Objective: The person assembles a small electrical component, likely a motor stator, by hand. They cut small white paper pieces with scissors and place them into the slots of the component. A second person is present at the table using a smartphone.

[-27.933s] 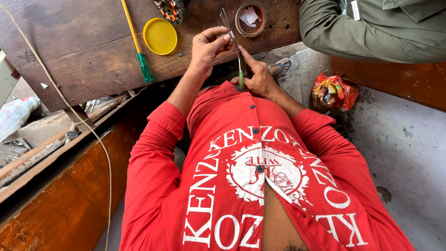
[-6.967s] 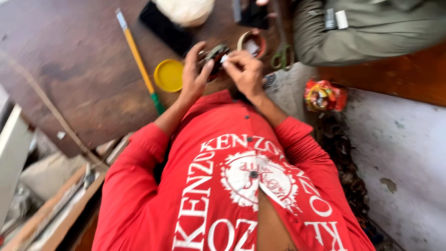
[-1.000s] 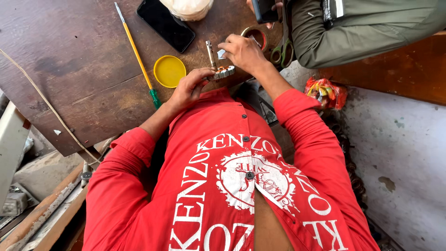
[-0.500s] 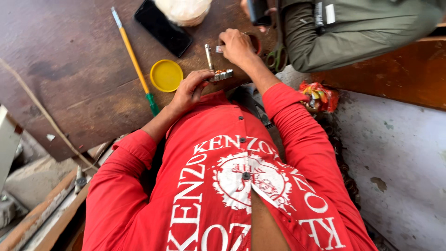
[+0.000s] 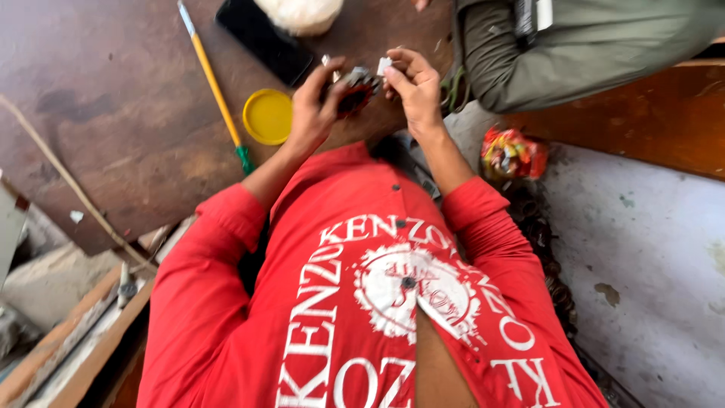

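The left hand (image 5: 313, 106) is closed around a small dark component with red parts (image 5: 353, 89), holding it above the near edge of the bench (image 5: 113, 121); the thumb and fingers wrap the left side of the component. The right hand (image 5: 411, 87) is pinched narrow, with its fingertips gripping a small pale piece (image 5: 384, 65) at the right side of the same component. The exact make-up of the component cannot be told, as the fingers cover much of it. Both forearms wear red sleeves that belong to a red shirt with white print (image 5: 377, 302). On the bench, a round yellow lid (image 5: 266, 116) lies just beside the left hand, on its left. A yellow-handled tool with a green tip (image 5: 215, 87) lies diagonally to the left of the lid, its green end near the bench edge. A black phone (image 5: 264, 39) lies beyond the lid, and a pale rounded object (image 5: 300, 13) sits at the top edge of the view, touching or just beside the phone. A second person in an olive-green sleeve (image 5: 574, 45) is at the upper right. A bundle of red and yellow material (image 5: 510, 153) lies on the floor below that sleeve, near the right forearm.
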